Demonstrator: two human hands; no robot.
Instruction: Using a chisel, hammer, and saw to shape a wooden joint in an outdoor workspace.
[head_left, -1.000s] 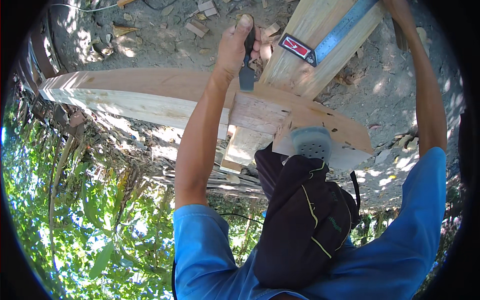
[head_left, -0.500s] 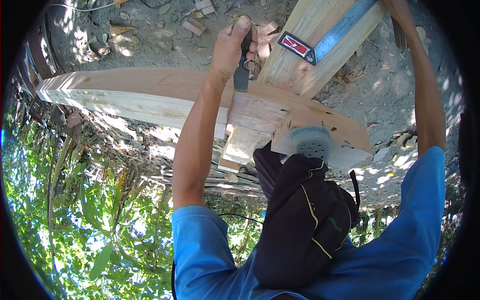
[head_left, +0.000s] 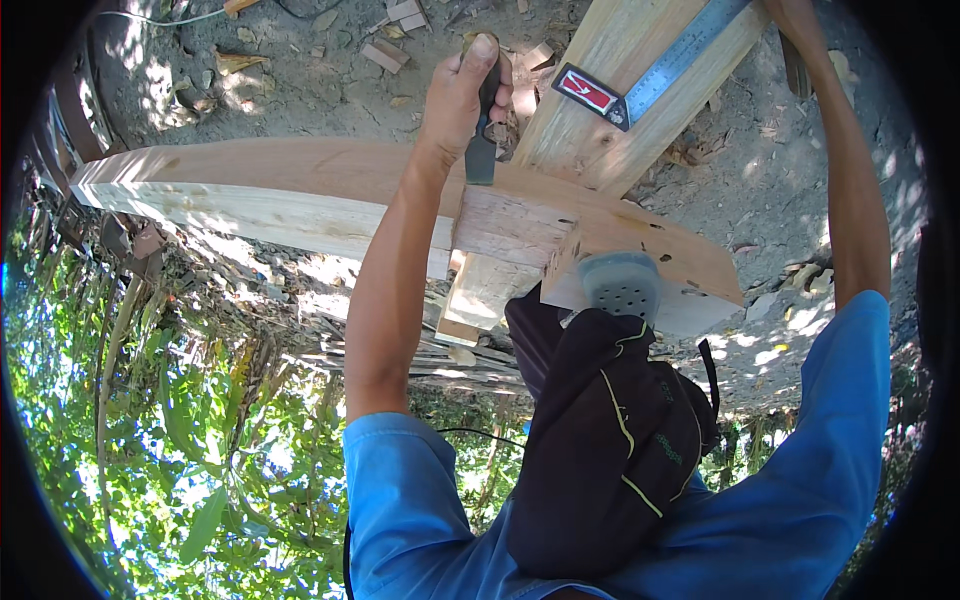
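Wooden beam [head_left: 290, 160] stretches from the left of the frame to right of centre, its long axis sloping gently down rightward. The left hand [head_left: 462, 105], the nearer one, is wrapped around a chisel [head_left: 481, 163]; the beam lies just below that grip, blade at the upper edge of its notch [head_left: 512, 228]. The right hand [head_left: 793, 22] is well apart, upper right; its grip I cannot tell.

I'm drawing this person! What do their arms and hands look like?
The short sleeves are blue. Past them, both forearms are bare. The left hand is bare too, and so is the visible part of the right hand.
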